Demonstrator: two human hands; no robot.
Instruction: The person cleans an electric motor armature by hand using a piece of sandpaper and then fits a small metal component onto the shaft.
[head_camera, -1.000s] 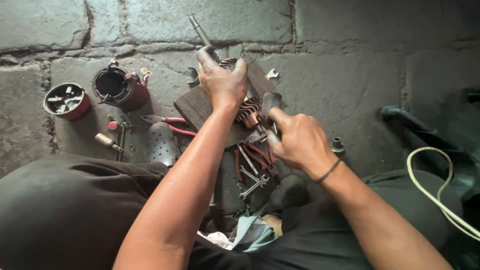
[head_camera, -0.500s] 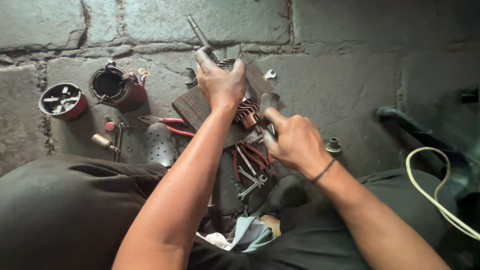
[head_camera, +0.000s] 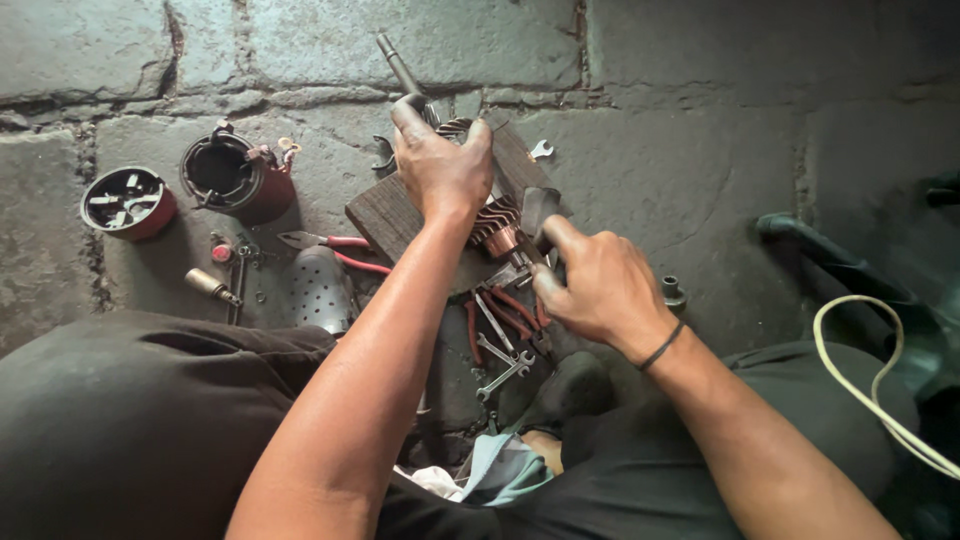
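We've got bare forearms here, no sleeves in sight, and grime smeared over both the left hand (head_camera: 440, 170) and the right hand (head_camera: 600, 290). There's a thin black band (head_camera: 662, 346) round our right wrist, plus dark trousers (head_camera: 130, 420).

Light coming soft, diffuse, from above; overall dimmish. Skin on left arm (head_camera: 350, 390) showing a sheen, no hard glare. Right edge falling into deep shadow w/ hose (head_camera: 880, 390) barely reading. Centre staying sharp; stone floor (head_camera: 700, 130) bending slightly twd corners, wide-angle distortion. Lap reading dark, detail lost.
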